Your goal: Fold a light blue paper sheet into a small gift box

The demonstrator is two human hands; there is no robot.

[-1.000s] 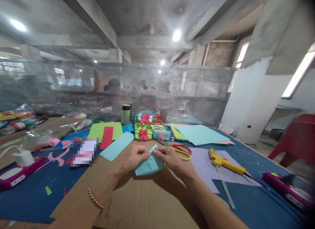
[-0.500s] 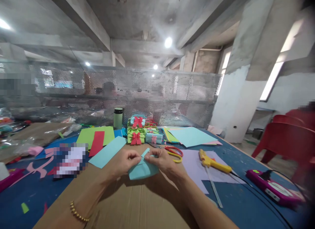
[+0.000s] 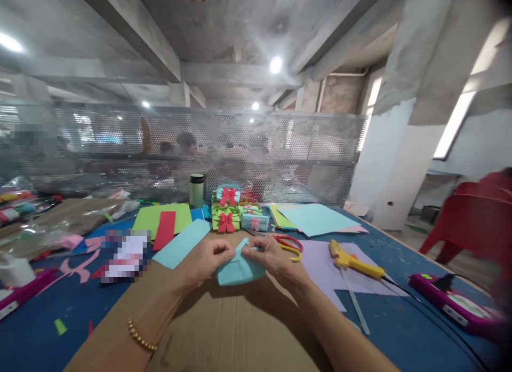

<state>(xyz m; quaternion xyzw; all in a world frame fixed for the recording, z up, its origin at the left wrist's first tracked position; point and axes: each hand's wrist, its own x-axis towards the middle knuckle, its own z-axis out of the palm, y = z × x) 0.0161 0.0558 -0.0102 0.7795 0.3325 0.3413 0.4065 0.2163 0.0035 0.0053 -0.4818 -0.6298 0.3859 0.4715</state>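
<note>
Between my two hands is a folded light-blue paper piece, held above a brown cardboard sheet. A narrow strip of the same blue sticks up from its top edge. My left hand pinches the upper left side of the paper, thumb and forefinger pressed together. On the upper right side, my right hand pinches it in the same way. The fingers hide part of the fold. A flat light-blue paper strip lies just beyond my left hand.
Small paper boxes with red bows stand behind the hands, beside a green bottle. Scissors lie right of them. Farther right are a yellow glue gun on purple paper and a magenta power strip with cables. Paper scraps lie left.
The whole view has shifted slightly, so things sit a little farther right. Both hands keep their pinch on the blue paper, with barely any change in its shape.
</note>
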